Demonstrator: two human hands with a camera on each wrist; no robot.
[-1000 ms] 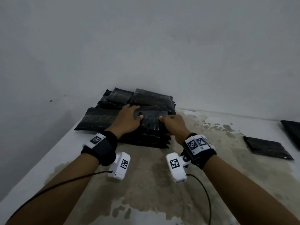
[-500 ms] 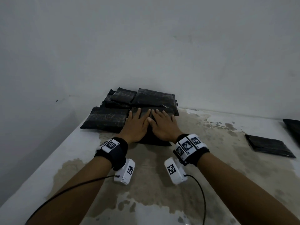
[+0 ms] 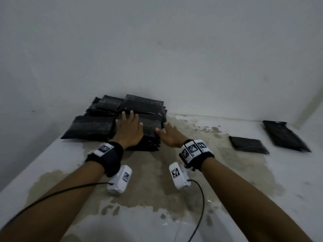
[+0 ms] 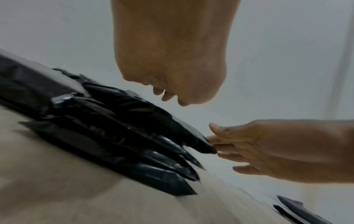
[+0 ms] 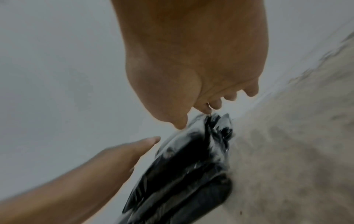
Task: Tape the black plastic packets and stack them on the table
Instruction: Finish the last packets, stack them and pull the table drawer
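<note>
Several black plastic packets lie piled in the table's far left corner against the wall. The nearest stack (image 3: 150, 128) (image 4: 114, 136) (image 5: 191, 166) is several packets high. My left hand (image 3: 128, 129) (image 4: 172, 60) is spread, fingers straight, over the stack's top packet. My right hand (image 3: 168, 135) (image 5: 201, 60) is open at the stack's right edge. In the left wrist view, the right hand's fingertips (image 4: 214, 141) touch the corner of the top packet. Neither hand holds anything. No tape is in view.
More packets lie behind the stack (image 3: 141, 105) and to its left (image 3: 89, 127). Two loose black packets (image 3: 248, 144) (image 3: 284, 135) lie at the right, near the wall corner. The table (image 3: 157, 186) is white with a worn brown patch. Walls close off the back and left.
A second ago both hands gripped a packet on the stack; half a second ago they lay flat on it together. Now the right hand has slid to the stack's right edge.
</note>
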